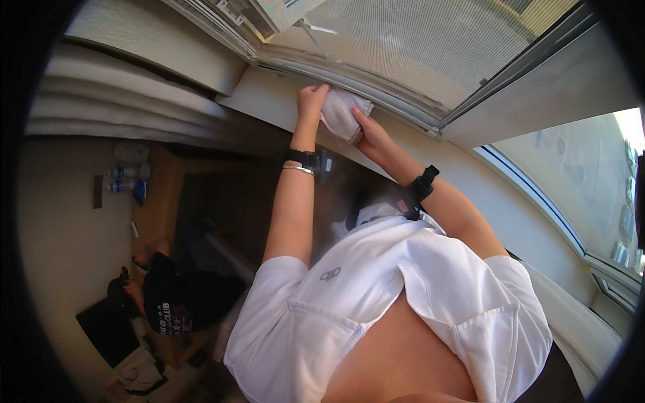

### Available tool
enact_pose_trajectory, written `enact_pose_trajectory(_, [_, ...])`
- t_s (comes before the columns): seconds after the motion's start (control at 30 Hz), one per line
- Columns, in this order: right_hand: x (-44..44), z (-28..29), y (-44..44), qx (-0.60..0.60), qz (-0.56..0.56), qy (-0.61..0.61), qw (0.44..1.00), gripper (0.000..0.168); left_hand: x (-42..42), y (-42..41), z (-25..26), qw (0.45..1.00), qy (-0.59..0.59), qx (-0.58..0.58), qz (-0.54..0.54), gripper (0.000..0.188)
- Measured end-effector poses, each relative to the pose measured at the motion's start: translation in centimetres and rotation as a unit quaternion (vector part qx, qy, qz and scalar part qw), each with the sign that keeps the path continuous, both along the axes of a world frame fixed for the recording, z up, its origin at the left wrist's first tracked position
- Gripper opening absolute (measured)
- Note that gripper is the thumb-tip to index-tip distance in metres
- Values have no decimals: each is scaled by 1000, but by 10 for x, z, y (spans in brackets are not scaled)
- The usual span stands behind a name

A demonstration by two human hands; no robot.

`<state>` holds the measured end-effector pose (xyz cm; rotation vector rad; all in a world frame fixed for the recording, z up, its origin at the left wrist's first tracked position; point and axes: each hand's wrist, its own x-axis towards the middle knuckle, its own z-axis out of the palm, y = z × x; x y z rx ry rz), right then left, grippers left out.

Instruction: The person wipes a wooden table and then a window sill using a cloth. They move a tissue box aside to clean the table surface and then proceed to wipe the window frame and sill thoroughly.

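Note:
Both of my hands are on a folded whitish cloth (pixel 345 115) just above the pale windowsill (pixel 272 95). My left hand (pixel 311 103) pinches the cloth's upper left corner between thumb and fingers. At its right side, my right hand (pixel 375 135) grips the edge, the thumb lying on top and the fingers partly hidden beneath. Right behind the cloth runs the lower track of the window frame (pixel 383 103). Whether the cloth touches the sill cannot be made out.
An insect screen (pixel 398 55) fills the window beyond the frame. Grey curtains (pixel 126 95) hang at the left. Farther left, another person in a black shirt (pixel 186 297) is near a wooden desk (pixel 156 201) with plastic bottles (pixel 123 186) and a dark screen (pixel 108 332).

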<state>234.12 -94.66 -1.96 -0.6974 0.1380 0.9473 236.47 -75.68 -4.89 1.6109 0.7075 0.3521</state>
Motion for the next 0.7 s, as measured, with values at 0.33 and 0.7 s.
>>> enact_pose_trajectory(0.33, [-2, 3, -40, -1, 24, 18, 1000, 43, -8, -41, 8, 1000, -2, -22, 10, 30])
enact_pose_trajectory(0.7, [-5, 4, -80, -13, 29, 9, 999, 46, -10, -77, 0, 1000, 16, 19, 3, 31])
